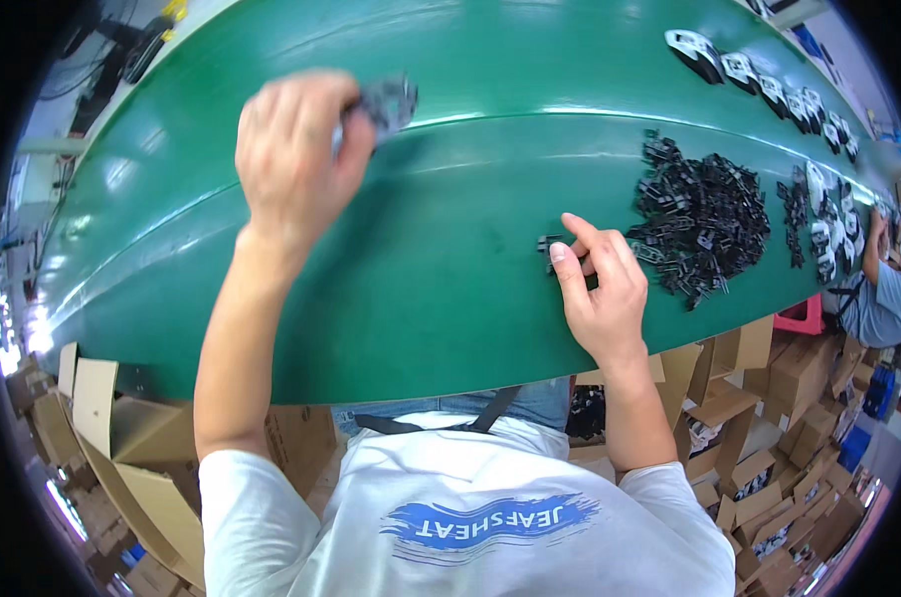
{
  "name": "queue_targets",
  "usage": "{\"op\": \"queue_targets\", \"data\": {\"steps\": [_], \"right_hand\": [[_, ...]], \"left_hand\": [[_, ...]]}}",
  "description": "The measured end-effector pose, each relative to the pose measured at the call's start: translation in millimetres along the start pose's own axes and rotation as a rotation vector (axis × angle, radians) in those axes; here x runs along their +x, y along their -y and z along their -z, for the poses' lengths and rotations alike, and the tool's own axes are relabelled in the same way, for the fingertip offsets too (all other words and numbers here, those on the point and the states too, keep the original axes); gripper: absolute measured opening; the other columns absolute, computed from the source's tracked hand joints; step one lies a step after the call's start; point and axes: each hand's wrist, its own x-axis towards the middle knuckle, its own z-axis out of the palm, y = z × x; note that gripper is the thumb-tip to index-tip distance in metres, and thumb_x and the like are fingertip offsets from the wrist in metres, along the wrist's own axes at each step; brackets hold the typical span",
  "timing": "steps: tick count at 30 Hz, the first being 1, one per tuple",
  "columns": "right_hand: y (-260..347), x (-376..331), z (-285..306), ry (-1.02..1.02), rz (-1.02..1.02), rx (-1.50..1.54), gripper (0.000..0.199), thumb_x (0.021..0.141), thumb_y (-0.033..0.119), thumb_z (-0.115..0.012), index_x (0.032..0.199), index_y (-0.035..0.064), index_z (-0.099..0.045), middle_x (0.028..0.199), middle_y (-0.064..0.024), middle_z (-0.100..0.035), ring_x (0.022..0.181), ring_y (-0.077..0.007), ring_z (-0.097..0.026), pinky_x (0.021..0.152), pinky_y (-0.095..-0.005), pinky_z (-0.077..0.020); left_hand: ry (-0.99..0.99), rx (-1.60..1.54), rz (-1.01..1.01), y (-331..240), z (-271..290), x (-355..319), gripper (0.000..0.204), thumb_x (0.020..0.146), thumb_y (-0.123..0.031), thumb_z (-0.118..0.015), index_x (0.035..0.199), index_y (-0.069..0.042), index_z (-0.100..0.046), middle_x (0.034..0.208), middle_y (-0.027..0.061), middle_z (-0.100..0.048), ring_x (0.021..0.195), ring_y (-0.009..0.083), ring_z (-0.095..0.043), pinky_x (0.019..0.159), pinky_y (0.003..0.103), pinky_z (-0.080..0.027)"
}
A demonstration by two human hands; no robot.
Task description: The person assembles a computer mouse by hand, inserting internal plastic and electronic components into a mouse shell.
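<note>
Raised over the far left of the green table, my left hand (296, 149) is closed on a grey and black plastic part (386, 104). Motion blurs that part, so its kind cannot be made out. My right hand (607, 289) is low over the table nearer to me, thumb and fingers closed round a small black plastic clip (547, 243) that sticks out to their left. Just right of this hand lies a heap of loose black plastic clips (709, 224).
Several white and black shells (739, 72) stand in a row at the far right. More white parts (833, 234) and a person (876, 298) are beyond the heap. Open cardboard boxes (137, 438) sit below the near edge of the green table (441, 328).
</note>
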Motion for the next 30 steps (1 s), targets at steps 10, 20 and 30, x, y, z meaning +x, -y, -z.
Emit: {"op": "queue_targets", "data": {"steps": [10, 20, 30], "right_hand": [[2, -25, -5, 0.015, 0.216, 0.020, 0.028, 0.095, -0.001, -0.078, 0.122, 0.0041, -0.078, 0.103, -0.0124, -0.075, 0.082, -0.0196, -0.072, 0.071, -0.0307, -0.0587], [92, -49, 3, 0.244, -0.172, 0.728, 0.039, 0.093, -0.007, -0.077, 0.131, -0.0028, -0.071, 0.113, -0.0107, -0.075, 0.099, -0.0151, -0.076, 0.087, -0.0274, -0.0635], [132, -34, -17, 0.064, 0.096, 0.655, 0.043, 0.087, -0.007, -0.083, 0.126, -0.0002, -0.067, 0.102, -0.0100, -0.078, 0.088, -0.0145, -0.079, 0.076, -0.0263, -0.0657]], "left_hand": [[0.322, -0.609, 0.319, -68, 75, -121, 0.043, 0.085, -0.006, -0.083, 0.116, -0.008, -0.054, 0.157, 0.0283, -0.048, 0.136, 0.0470, -0.056, 0.107, 0.054, -0.050], [0.103, -1.808, 1.357, -106, 96, -96, 0.059, 0.117, -0.041, -0.043, 0.164, -0.006, -0.040, 0.154, 0.0197, -0.056, 0.139, 0.0283, -0.059, 0.116, 0.040, -0.045], [-0.038, -2.188, 1.365, -153, 119, -98, 0.060, 0.120, -0.043, -0.027, 0.167, -0.006, -0.035, 0.155, 0.0102, -0.056, 0.141, 0.0215, -0.056, 0.119, 0.041, -0.045]]}}
